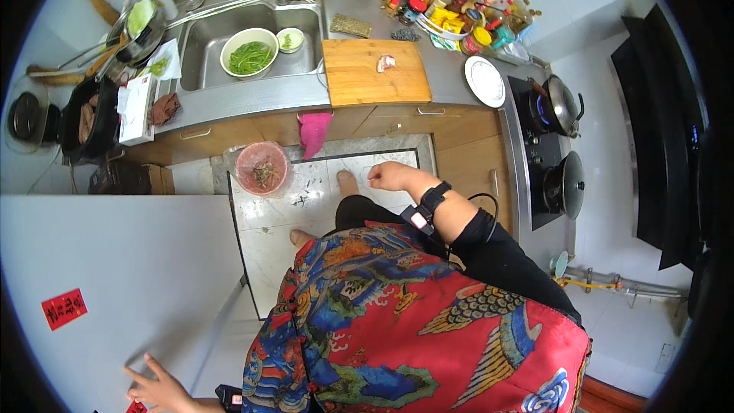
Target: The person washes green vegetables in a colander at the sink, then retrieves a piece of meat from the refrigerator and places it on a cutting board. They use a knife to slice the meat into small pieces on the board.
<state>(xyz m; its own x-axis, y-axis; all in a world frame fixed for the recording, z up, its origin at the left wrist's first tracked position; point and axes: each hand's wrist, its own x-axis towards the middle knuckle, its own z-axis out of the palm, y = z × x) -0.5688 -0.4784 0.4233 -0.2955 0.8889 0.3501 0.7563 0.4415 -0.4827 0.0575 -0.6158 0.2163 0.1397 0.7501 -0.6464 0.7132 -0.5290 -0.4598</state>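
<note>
My left hand [156,388], at the lower left, has its fingers spread against or just over a pale, smooth panel [114,252] bearing red paper decorations. Whether the fingertips touch it is hard to tell. My right hand [389,176] hangs over the tiled floor in front of the cabinets, its fingers curled; whether it holds something small cannot be made out. On the counter beyond it, a small piece of raw meat [386,63] lies on a wooden cutting board [350,83]. A bowl of green vegetables [250,53] and a smaller bowl [290,40] stand in the sink [198,69].
A lined pink waste bin [262,168] stands on the floor. Right of the board are a white plate [484,81] and a gas stove [539,126] with two lidded pans, a blue flame under one. Condiment jars [476,40] crowd the back corner. A pink cloth [314,133] hangs from the counter.
</note>
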